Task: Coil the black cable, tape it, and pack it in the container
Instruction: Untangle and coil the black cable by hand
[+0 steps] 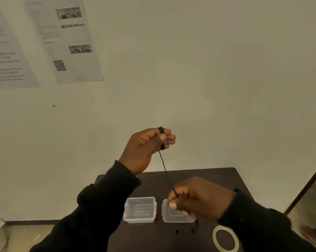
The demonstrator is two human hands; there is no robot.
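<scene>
My left hand (146, 148) is raised in front of the wall, fingers closed around a small coil of black cable (161, 131). A straight length of the cable (166, 172) runs down and right into my right hand (195, 199), which pinches it above the table. Below my hands, a clear plastic container (140, 209) sits open on the dark table (217, 174). Its clear lid (175, 214) lies beside it to the right, partly hidden by my right hand. A roll of clear tape (225, 238) lies flat near the table's front right.
The small dark table stands against a pale wall with printed sheets (66, 40) pinned at upper left. Two small dark cable ends (177, 230) show on the table in front of the lid. A dark frame (306, 190) leans at the right edge.
</scene>
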